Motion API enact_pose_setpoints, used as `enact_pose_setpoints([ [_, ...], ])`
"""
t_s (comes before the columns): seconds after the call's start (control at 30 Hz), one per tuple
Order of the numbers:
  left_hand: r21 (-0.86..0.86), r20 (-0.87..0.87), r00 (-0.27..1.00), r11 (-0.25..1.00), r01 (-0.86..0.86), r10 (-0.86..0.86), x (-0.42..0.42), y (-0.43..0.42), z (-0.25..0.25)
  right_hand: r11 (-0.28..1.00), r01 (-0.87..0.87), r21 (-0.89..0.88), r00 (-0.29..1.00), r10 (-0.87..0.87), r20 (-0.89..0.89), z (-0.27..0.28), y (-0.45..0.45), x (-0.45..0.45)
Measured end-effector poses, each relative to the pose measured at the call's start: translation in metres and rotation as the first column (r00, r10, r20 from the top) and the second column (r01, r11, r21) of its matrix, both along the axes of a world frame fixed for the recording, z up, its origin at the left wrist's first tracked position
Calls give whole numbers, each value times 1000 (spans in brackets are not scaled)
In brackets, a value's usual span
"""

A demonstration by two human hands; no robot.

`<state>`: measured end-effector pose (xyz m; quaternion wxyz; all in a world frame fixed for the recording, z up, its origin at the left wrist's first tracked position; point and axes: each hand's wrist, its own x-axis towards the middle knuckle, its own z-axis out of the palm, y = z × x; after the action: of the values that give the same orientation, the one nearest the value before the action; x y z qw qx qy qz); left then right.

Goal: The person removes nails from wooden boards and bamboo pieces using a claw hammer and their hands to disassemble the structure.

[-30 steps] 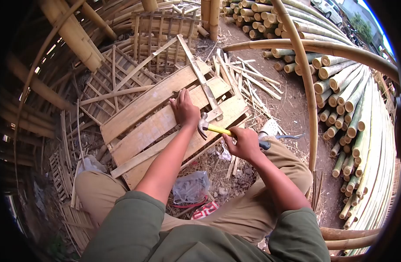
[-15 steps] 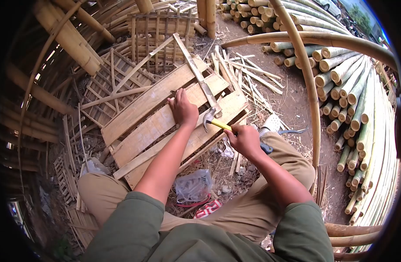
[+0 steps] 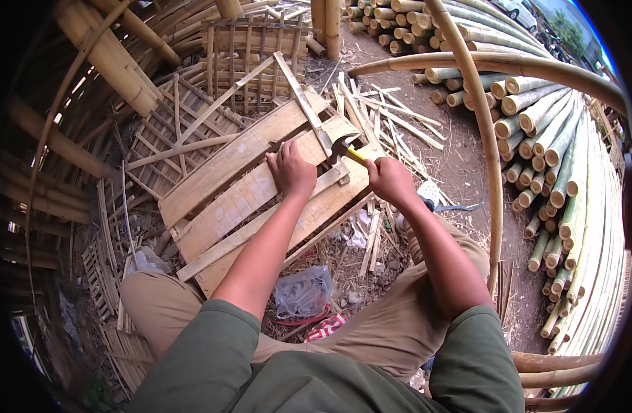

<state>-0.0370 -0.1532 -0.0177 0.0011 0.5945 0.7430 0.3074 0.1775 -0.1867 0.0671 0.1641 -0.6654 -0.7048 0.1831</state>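
In front of my crossed legs lies a pallet-like wooden panel (image 3: 226, 215) of several pale planks with gaps between them. My left hand (image 3: 293, 171) rests on its middle plank, fingers stretched forward over the wood. In my right hand (image 3: 390, 180) is the yellow handle of a claw hammer (image 3: 358, 156). The dark hammer head (image 3: 341, 144) is over the panel's right part, beside a narrow wooden strip (image 3: 299, 98) that crosses the planks. Whether the head touches the wood, I cannot tell. A loose-looking lath (image 3: 261, 230) lies along the near plank.
Slatted wooden frames (image 3: 185, 124) lean beyond the panel. Thin offcuts (image 3: 402, 127) litter the ground to its right. Farther right are stacked bamboo poles (image 3: 557, 148) behind a curved bamboo rail (image 3: 491, 151). A clear plastic bag (image 3: 303, 292) lies between my legs.
My right hand and the hammer have moved away from me and slightly right, from the near plank's end to the crossing strip. My right leg has shifted slightly. The left hand stays nearly in place.
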Motion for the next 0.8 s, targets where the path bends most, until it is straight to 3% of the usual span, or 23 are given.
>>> enact_pose_setpoints([
  [0.27, -66, -46, 998, 997, 47, -50, 4, -3, 7, 997, -69, -23, 993, 71, 92, -3, -2, -6],
  [0.8, -171, -95, 995, 985, 22, -39, 9, -4, 18, 960, -244, 138, 945, 204, 257, 2, -9, 18],
])
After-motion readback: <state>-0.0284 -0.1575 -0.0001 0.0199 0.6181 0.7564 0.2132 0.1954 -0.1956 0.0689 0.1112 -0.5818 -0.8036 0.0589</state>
